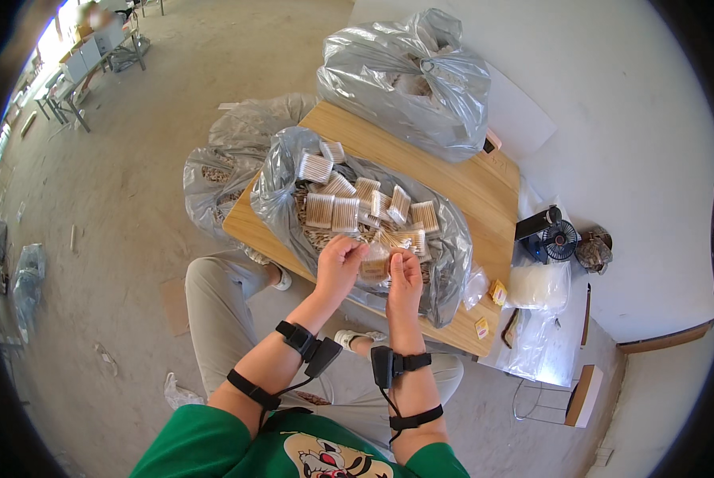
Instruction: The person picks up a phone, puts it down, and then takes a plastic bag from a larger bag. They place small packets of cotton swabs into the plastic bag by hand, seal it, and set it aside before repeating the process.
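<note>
Both hands meet over the near edge of an opened grey plastic bag (281,195) on the wooden table. Pinched between them is a small clear plastic packet (374,269) with something light brown in it. My left hand (340,263) grips its left upper edge with thumb and fingers. On the other side my right hand (405,279) is closed on its right edge. Just beyond my fingertips, the grey bag holds loose swab-like sticks and several flat packs of cotton swabs (345,213), heaped in the middle.
A full, tied grey bag (405,88) stands at the table's far end. More filled bags (213,175) rest on the floor to the left. Small yellow packets (497,292) lie on the tabletop (480,183). Right of it are a black fan (559,239) and a stack of clear bags (540,287).
</note>
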A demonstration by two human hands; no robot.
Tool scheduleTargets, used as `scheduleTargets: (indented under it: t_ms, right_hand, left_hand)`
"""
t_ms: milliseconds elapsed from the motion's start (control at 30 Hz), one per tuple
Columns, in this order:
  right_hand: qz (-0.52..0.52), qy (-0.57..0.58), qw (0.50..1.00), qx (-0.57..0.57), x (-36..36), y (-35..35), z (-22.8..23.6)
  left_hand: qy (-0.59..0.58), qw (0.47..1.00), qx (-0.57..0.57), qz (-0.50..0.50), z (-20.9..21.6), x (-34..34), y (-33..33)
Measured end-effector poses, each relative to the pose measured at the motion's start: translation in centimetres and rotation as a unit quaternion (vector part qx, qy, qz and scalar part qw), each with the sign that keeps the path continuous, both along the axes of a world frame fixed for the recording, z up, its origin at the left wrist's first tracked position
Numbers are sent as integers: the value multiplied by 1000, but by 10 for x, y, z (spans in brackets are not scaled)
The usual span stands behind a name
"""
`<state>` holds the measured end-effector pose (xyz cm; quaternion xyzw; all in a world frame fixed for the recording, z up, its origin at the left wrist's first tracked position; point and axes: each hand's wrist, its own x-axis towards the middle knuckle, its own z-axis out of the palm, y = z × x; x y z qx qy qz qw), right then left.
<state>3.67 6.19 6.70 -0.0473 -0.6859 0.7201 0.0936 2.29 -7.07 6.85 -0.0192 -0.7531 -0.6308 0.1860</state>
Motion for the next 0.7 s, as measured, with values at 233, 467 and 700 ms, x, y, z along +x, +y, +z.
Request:
scheduleTargets:
  t_ms: [233, 467, 700]
  right_hand:
    - [22, -132, 986, -100, 21, -14, -10]
    - [-1, -2, 993, 117, 8, 15, -37]
    - [-83, -83, 983, 139, 8, -5, -26]
  left_hand:
    - [-17, 996, -19, 90, -14, -2, 3]
    - [-142, 987, 61, -53, -21, 0, -2]
    - [-3, 995, -91, 38, -19, 5, 8]
